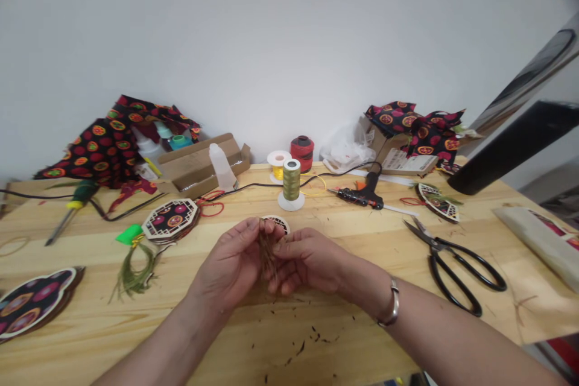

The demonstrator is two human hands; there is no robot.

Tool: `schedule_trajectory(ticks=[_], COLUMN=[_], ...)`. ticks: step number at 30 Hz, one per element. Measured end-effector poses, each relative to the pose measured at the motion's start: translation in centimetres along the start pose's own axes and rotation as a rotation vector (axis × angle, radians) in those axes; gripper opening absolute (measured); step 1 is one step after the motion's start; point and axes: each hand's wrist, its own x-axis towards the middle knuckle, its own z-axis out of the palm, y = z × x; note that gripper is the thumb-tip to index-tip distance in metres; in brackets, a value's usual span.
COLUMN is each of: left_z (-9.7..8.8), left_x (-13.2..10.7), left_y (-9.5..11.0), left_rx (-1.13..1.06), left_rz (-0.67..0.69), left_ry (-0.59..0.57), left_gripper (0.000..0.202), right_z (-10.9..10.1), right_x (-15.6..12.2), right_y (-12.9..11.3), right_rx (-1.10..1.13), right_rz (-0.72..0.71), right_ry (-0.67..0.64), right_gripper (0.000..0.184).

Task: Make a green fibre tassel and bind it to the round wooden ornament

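Observation:
Both hands meet over the middle of the table, closed on a bundle of olive-brown threads (266,256) that looks like a tassel. My left hand (233,259) pinches its upper end between thumb and fingers. Curled around the strands from the other side is my right hand (307,259). Part of the bundle is hidden by the fingers. Just behind them, a pale openwork piece (277,223) is partly covered. Beyond it stands a spool of olive thread (292,181).
Black-handled scissors (441,247) lie at right, below a glue gun (362,193). To the left are an octagonal patterned ornament (172,220), a green tassel (136,271) and a screwdriver (75,208). A cardboard box (194,166) and red thread spool (302,152) stand behind. Dark scraps (301,347) lie in front.

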Motion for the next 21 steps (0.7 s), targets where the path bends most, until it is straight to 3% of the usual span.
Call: schedule_trajectory(ticks=[4,7,9,11,14,17,21], left_z=[0.3,0.4,0.4,0.4,0.3,0.4,0.6], left_x=[0.0,0.0,0.0,0.0,-0.2,-0.2,-0.2], left_y=[0.4,0.5,0.4,0.1,-0.3,-0.6,-0.6], left_rx=[-0.003,-0.032,0.001,0.065,0.128,0.153,0.181], left_rz=[0.054,0.033,-0.014,-0.063,-0.108,-0.124,-0.143], left_ry=[-0.030,-0.013,-0.011,-0.017,-0.027,-0.040,-0.042], left_gripper=[0.010,0.008,0.009,0.011,0.013,0.014,0.017], right_z=[-0.8,-1.9,-2.4,-2.5,-2.1,-1.7,-1.5], right_x=[-1.1,-1.9,-2.1,-2.0,-1.6,-1.4,-1.5], right_y=[-1.4,-2.9,-3.5,-3.6,-3.3,-2.9,-2.9], right_rx=[-0.507,-0.894,-0.953,-0.910,-0.745,-0.567,-0.457], right_rz=[-0.050,-0.323,-0.489,-0.591,-0.662,-0.608,-0.525], right_ry=[0.112,0.316,0.491,0.563,0.445,0.264,0.205], right_gripper=[0.018,0.019,0.019,0.020,0.020,0.017,0.011])
